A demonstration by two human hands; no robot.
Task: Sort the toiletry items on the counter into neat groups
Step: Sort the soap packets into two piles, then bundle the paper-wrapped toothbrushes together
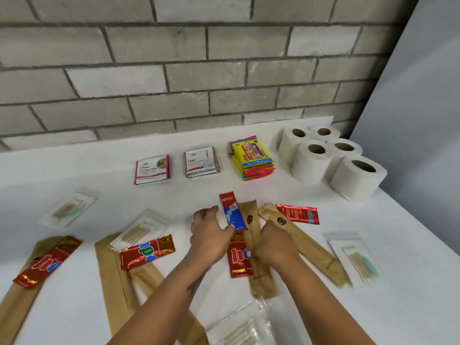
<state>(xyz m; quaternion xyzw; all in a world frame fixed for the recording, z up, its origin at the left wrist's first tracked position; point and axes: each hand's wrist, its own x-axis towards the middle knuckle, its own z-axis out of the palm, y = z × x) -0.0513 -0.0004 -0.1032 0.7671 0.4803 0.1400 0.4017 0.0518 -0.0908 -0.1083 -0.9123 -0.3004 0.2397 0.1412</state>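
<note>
On the white counter [74, 170] lie red toothpaste sachets, brown paper sleeves and clear packs of cotton buds, scattered across the front. My left hand [211, 235] pinches a red and blue toothpaste sachet [232, 211] at its lower end, holding it upright over the middle pile. Just to the right, my right hand [275, 245] is closed on a brown paper sleeve [251, 220] that lies beside another red sachet [239, 257]. A second brown sleeve [311, 247] runs off to the right, with a red sachet [298, 214] behind it.
Along the back stand two stacks of white shampoo sachets [152, 169] [202, 162], a yellow stack of packets [254, 158] and several toilet rolls [331, 160]. Cotton bud packs [68, 210] [356, 260] [239, 329] and more sleeves with red sachets [47, 260] [148, 251] lie left and front. A brick wall [174, 70] stands behind.
</note>
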